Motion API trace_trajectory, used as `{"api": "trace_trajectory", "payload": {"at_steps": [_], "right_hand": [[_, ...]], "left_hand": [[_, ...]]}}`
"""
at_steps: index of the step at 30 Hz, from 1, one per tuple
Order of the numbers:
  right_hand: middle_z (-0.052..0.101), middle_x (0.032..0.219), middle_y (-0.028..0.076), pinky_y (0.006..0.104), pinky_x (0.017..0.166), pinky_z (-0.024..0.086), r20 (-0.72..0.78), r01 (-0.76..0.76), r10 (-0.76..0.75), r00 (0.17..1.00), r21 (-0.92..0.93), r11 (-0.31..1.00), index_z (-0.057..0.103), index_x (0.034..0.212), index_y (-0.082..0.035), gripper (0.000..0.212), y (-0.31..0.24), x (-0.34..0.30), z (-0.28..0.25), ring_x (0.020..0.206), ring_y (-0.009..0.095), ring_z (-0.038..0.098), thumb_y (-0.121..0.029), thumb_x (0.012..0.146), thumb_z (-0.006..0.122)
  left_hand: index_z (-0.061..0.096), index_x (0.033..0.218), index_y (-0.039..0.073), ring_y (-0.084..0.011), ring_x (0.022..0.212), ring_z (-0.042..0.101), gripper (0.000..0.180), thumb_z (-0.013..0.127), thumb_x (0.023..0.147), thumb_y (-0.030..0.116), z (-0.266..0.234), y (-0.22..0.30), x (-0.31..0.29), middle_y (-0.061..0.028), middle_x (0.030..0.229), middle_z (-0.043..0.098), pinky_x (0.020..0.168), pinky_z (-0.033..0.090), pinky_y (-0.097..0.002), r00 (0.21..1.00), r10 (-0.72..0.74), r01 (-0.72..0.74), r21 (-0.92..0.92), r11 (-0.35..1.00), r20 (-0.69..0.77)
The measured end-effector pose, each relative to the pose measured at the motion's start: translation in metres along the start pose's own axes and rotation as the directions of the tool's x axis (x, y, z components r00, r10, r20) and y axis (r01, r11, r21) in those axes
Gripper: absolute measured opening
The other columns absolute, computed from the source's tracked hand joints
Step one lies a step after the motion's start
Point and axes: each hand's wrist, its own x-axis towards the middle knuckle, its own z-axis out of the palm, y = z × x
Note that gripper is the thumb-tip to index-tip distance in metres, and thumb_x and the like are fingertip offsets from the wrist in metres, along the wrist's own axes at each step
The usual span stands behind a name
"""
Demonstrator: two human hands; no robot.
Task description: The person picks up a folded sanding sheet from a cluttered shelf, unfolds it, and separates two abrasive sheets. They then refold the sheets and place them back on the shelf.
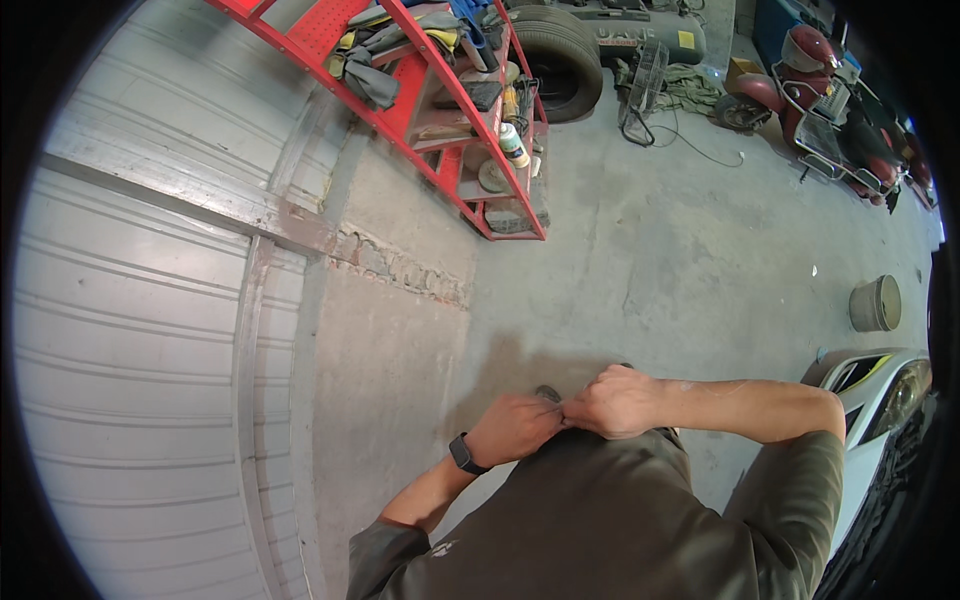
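Note:
Both hands meet in front of my waist, just past the lower front of my dark shirt (600,500). My left hand (515,426), with a black watch (466,454) on its wrist, is closed, its fingertips against those of the right. My right hand (611,403) is curled shut beside it, knuckles up. A small dark bit shows where the fingertips meet, too small to name; whatever they pinch is hidden by the fingers and the shirt. Beyond the hands, the tip of a dark shoe (547,393) shows on the floor.
A red shelf rack (460,100) with gloves and bottles stands ahead, by a tire (560,60). A ribbed metal wall (140,330) runs along the left. On the right are a bucket (876,304), a white car's front (870,400) and a red scooter (830,120).

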Motion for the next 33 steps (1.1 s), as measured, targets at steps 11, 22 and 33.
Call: {"api": "trace_trajectory", "payload": {"at_steps": [11, 22, 33], "right_hand": [[0.064, 0.062, 0.011, 0.0469, 0.054, 0.052, -0.132, -0.002, -0.059, 0.989, -0.423, 0.906, 0.061, 0.086, -0.009, 0.03, 0.019, -0.007, -0.011, 0.058, 0.034, 0.068, -0.035, 0.101, 0.06], [0.06, 0.054, 0.01, 0.046, 0.048, 0.049, -0.025, 0.136, -0.174, 0.984, -0.522, 0.842, 0.062, 0.088, -0.01, 0.031, 0.014, -0.002, -0.052, 0.052, 0.034, 0.065, -0.037, 0.104, 0.056], [0.061, 0.055, 0.009, 0.046, 0.051, 0.05, 0.081, 0.153, -0.13, 0.988, -0.48, 0.864, 0.063, 0.09, -0.012, 0.031, 0.008, -0.002, -0.063, 0.053, 0.036, 0.065, -0.038, 0.106, 0.054]], "left_hand": [[0.063, 0.082, 0.01, -0.0278, 0.061, 0.065, 0.024, 0.075, 0.095, 0.025, -0.015, -0.008, -0.011, -0.0065, 0.068, 0.064, 0.057, 0.052, -0.0399, 0.987, -0.151, 0.158, 0.223, 0.962, -0.051], [0.051, 0.071, 0.013, -0.0199, 0.049, 0.052, 0.041, 0.077, 0.095, 0.033, -0.039, -0.016, -0.018, -0.0011, 0.059, 0.051, 0.048, 0.044, -0.0321, 0.991, 0.12, -0.071, 0.555, 0.829, -0.052], [0.05, 0.07, 0.013, -0.0188, 0.049, 0.053, 0.041, 0.079, 0.094, 0.029, -0.035, -0.014, -0.022, -0.0011, 0.059, 0.052, 0.049, 0.043, -0.0322, 0.982, 0.174, -0.116, 0.494, 0.862, -0.073]]}}
